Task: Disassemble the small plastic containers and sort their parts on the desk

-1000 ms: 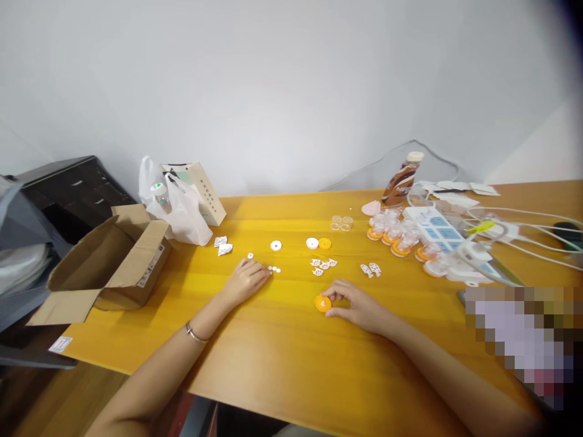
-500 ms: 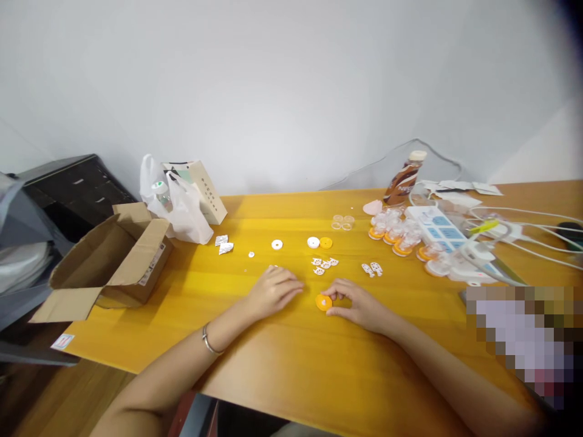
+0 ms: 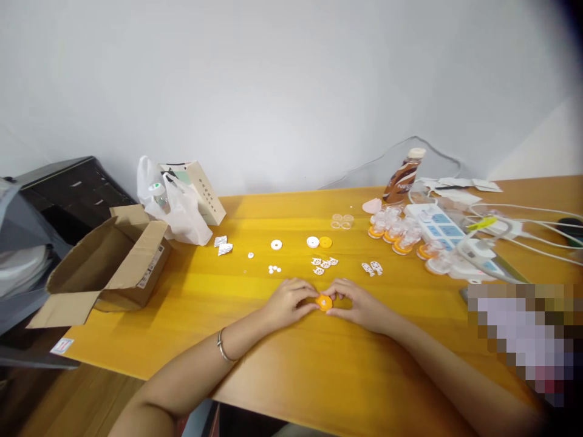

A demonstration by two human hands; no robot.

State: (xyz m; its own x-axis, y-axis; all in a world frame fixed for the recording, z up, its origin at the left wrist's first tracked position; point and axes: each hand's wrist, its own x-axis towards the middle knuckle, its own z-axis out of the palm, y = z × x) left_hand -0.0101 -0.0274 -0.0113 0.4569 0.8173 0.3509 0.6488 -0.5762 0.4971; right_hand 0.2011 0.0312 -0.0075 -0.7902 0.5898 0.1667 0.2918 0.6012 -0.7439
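Between my two hands is a round orange disc [image 3: 325,303] with a small white piece at its centre. My right hand [image 3: 357,304] pinches the disc's right edge between thumb and fingers. From the other side, my left hand [image 3: 291,302] closes its thumb and fingertips on the left edge. Beyond the hands lie several white cut-out plastic pieces [image 3: 325,264], and two more flat white pieces [image 3: 372,267] sit to their right. Several small white round bits [image 3: 274,269] are just beyond my left hand. Farther back are a white disc [image 3: 313,242] and a yellow-orange disc [image 3: 325,243], side by side.
At left stands an open cardboard box [image 3: 132,261], near a white plastic bag [image 3: 189,212]. Several clear rings [image 3: 342,221] lie toward the back. On the right are orange-based clear assemblies [image 3: 403,241], a brown drink bottle [image 3: 404,176], a power strip [image 3: 437,226] and cables.
My left hand has moved right and now grips the disc's left edge, uncovering the small white bits. My right hand stays on the disc, nearly in place.
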